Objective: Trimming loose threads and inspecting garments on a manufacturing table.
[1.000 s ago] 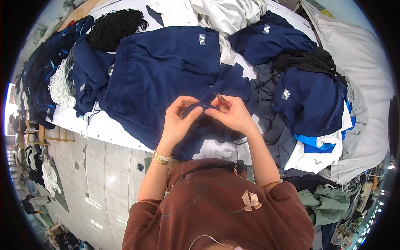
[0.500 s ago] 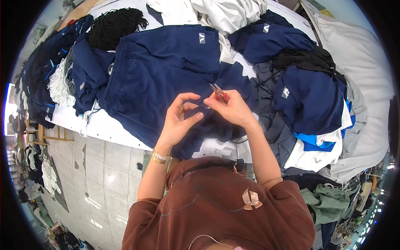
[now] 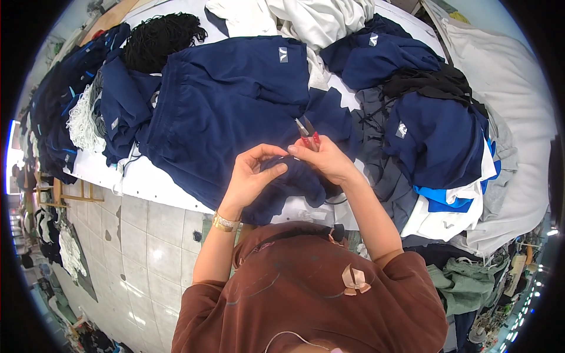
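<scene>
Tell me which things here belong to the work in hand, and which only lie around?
In hand:
- left hand
- right hand
- small red-handled metal snips
- navy blue fabric garment

Lying about:
- black yarn bundle
- white cord bundle
- pile of navy and white clothes

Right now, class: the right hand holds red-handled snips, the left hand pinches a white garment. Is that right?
Not quite. In the head view the garment pinched by the left hand is navy, not white. The right hand does hold red-handled snips.
</scene>
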{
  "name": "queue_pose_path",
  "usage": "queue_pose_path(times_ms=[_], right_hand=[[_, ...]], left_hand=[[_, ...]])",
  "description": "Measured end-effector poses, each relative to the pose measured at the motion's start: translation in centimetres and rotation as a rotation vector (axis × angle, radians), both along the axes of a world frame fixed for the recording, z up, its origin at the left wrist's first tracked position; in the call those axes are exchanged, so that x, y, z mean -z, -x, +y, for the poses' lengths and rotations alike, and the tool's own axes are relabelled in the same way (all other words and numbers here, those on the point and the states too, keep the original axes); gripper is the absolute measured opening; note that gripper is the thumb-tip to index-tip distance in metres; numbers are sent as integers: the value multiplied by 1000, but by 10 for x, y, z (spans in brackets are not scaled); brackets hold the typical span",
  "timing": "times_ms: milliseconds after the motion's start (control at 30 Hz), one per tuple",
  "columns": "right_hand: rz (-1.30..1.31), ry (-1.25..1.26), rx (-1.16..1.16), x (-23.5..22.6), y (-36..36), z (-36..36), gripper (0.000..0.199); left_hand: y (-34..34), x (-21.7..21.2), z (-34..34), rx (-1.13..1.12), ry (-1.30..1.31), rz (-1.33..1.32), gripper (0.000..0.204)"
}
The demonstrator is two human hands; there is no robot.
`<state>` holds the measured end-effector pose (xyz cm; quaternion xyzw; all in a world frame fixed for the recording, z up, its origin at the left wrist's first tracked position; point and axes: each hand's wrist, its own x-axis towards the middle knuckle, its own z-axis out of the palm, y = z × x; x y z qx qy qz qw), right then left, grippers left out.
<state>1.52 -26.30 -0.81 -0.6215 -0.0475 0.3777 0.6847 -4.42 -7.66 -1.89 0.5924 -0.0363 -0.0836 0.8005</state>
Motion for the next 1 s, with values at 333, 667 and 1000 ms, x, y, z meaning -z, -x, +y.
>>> queue_pose_path(times_ms=[333,667,1000], right_hand=[[-996,331,127,-24,12,-14,35],[-1401,627,50,-28,16,-14,33],[-1413,598,24,-30,15,-13,33]], left_hand=[[-3,4,5,-6,345,176,22],[-4,1,3,-2,369,166,23],[-3,0,2,16,301,158,21]])
